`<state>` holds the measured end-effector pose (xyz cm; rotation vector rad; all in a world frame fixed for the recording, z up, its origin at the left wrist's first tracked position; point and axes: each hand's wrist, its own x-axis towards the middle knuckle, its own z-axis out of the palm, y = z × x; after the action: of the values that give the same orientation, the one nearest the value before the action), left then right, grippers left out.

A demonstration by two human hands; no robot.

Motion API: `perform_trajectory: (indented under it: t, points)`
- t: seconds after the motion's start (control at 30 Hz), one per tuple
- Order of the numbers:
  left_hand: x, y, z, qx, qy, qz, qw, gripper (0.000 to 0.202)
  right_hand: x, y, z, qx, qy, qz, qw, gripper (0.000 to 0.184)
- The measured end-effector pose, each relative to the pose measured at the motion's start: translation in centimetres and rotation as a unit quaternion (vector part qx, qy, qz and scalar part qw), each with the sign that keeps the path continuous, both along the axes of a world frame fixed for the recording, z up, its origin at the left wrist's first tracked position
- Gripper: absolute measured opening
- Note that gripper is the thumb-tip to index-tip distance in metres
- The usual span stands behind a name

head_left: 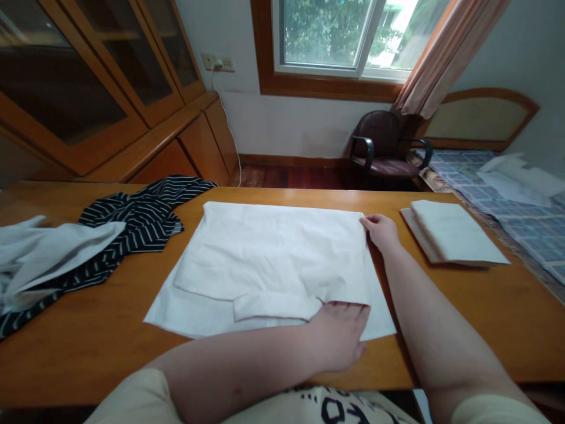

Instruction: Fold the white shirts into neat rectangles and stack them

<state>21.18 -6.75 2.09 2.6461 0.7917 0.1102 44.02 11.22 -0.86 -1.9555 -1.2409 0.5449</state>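
Observation:
A white garment [273, 253] lies folded on the wooden table in front of me, its upper layer set back from the wider lower layer at the near edge. Along that edge runs a narrow band [276, 307]; whether it is a collar or a waistband I cannot tell. My right hand [383, 232] pinches the garment's far right corner between thumb and fingers. Nearer to me, my left hand [338, 333] lies flat across the near right edge, its fingertips hidden beneath the upper layer.
On the right side of the table [468, 318] sits a folded stack of pale cloth [457, 232]. A black-and-white striped garment [143, 206] and crumpled white cloth [57, 250] are heaped at the left. Beyond stand a glass-door cabinet [132, 118], an armchair [384, 144] and a bed [498, 194].

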Motion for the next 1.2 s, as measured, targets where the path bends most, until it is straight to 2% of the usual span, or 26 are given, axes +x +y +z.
perform_trajectory:
  t: [0.27, 0.47, 0.57, 0.63, 0.67, 0.73, 0.8, 0.9, 0.93, 0.97, 1.03, 1.1, 1.2]
  points:
    - [-0.1, -0.3, -0.1, 0.044, -0.017, -0.025, 0.999, 0.051, -1.4, -0.6, 1.3, -0.003, -0.087, 0.008, 0.996, 0.026]
    - [0.0, -0.5, -0.5, 0.055, -0.029, -0.025, 0.998, 0.051, -1.6, -0.5, 1.1, -0.026, -0.151, 0.02, 0.988, 0.026]
    - [0.1, -0.5, -0.9, 0.057, -0.039, -0.023, 0.997, 0.05, -2.0, -0.8, 1.4, 0.055, -0.205, 0.025, 0.977, 0.036]
    - [0.1, -0.6, -0.9, 0.063, -0.042, -0.021, 0.997, 0.051, -2.8, -1.3, 1.7, 0.125, -0.24, 0.074, 0.96, 0.044]
    - [0.1, -0.6, -0.9, 0.068, -0.043, -0.02, 0.997, 0.051, -3.3, -1.6, 1.8, 0.137, -0.254, 0.117, 0.95, 0.047]
    - [0.2, -0.5, -0.7, 0.081, -0.046, -0.016, 0.996, 0.05, -4.4, -2.0, 1.7, 0.095, -0.282, 0.216, 0.93, 0.052]
    - [0.1, -0.4, -0.2, 0.096, -0.049, -0.033, 0.994, 0.041, -5.3, -2.1, 1.3, 0.012, -0.315, 0.288, 0.904, 0.057]
    - [-0.3, -0.4, 1.1, 0.107, -0.047, -0.101, 0.988, 0.017, -5.6, -2.0, 0.7, -0.06, -0.35, 0.328, 0.875, 0.061]
    - [-0.6, -0.4, 1.5, 0.11, -0.04, -0.103, 0.988, 0.014, -5.6, -1.9, 0.5, -0.067, -0.356, 0.33, 0.872, 0.062]
    - [-0.9, -0.3, 2.0, 0.115, -0.029, -0.081, 0.99, 0.013, -5.5, -1.9, 0.5, -0.069, -0.36, 0.331, 0.87, 0.062]
    - [-2.0, -0.1, 2.5, 0.131, 0.007, 0.009, 0.991, 0.009, -5.3, -1.8, 0.4, -0.069, -0.365, 0.33, 0.868, 0.063]
    - [-3.2, 0.2, 2.6, 0.148, 0.045, 0.068, 0.986, 0.006, -5.2, -1.8, 0.4, -0.066, -0.368, 0.329, 0.867, 0.064]
    - [-4.9, 0.8, 1.9, 0.169, 0.067, 0.043, 0.982, 0.016, -5.2, -1.8, 0.3, -0.06, -0.369, 0.329, 0.867, 0.066]
